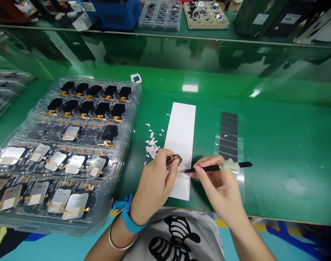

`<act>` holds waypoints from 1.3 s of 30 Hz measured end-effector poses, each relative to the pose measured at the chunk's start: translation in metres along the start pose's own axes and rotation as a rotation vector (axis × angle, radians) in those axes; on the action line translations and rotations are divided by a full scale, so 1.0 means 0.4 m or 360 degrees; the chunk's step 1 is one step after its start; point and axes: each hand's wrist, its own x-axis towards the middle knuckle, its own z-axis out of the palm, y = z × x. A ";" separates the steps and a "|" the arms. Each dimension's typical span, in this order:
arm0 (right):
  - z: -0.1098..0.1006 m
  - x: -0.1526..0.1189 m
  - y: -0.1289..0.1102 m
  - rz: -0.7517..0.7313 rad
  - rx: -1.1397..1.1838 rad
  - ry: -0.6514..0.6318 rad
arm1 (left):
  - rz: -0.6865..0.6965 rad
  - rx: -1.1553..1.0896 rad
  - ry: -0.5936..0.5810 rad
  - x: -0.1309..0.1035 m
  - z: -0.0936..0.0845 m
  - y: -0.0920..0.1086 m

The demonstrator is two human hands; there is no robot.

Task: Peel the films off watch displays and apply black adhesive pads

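Between the thumb and fingers of my left hand [156, 185] is a small display module [174, 159] with a dark edge, tilted up. My right hand [221, 186] is closed round black tweezers [209, 169], whose tip points left, close to the module. Pale wrapping covers part of the tweezers' shaft. Both hands are above a white paper strip [180, 134]. Small white and pink scraps [152, 146] lie left of the strip. Right of it is a clear sheet with dark rectangular stickers [229, 136], its lower part hidden by my right hand.
A stack of clear plastic trays [100, 188] at the left holds several display modules, some dark, some silver. A small white frame [136, 78] lies behind the trays. On the back shelf stand a blue box [113, 14], a clear parts tray [160, 14] and a beige parts tray [206, 23].
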 end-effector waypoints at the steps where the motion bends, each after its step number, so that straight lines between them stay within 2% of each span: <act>1: 0.004 -0.002 0.007 0.0012 0.0020 0.0045 | 0.0023 0.0036 0.0014 0.001 0.001 0.000; 5: 0.007 -0.001 0.010 0.0028 0.0065 0.0138 | 0.0068 0.0105 0.0040 0.003 0.004 -0.001; 8: -0.004 0.004 0.002 0.0062 0.0186 0.0157 | -0.0005 -0.0019 0.0039 -0.001 0.001 0.000; 12: -0.003 0.010 -0.016 -0.0063 0.0461 0.0289 | -0.0222 -0.0632 0.0062 -0.005 -0.004 0.012; 16: 0.045 0.006 -0.035 -0.0278 0.0545 0.0477 | -0.0402 -0.1284 -0.0040 -0.004 -0.003 0.038; 20: 0.092 -0.004 -0.042 -0.0369 0.0530 0.0546 | -0.0457 -0.1620 -0.0098 -0.006 0.004 0.051; 23: 0.101 -0.009 -0.041 -0.0368 0.0459 0.0558 | -0.0400 -0.1672 -0.0117 -0.011 0.010 0.046; 28: 0.098 -0.008 -0.034 -0.0425 0.0551 0.0561 | -0.0314 -0.1708 -0.0102 -0.012 0.022 0.035; 33: 0.100 -0.002 -0.029 -0.0590 0.0589 0.0525 | -0.0285 -0.1737 -0.0095 -0.013 0.026 0.034; 39: 0.102 -0.002 -0.030 -0.0611 0.0560 0.0540 | -0.0249 -0.1703 -0.0093 -0.017 0.027 0.033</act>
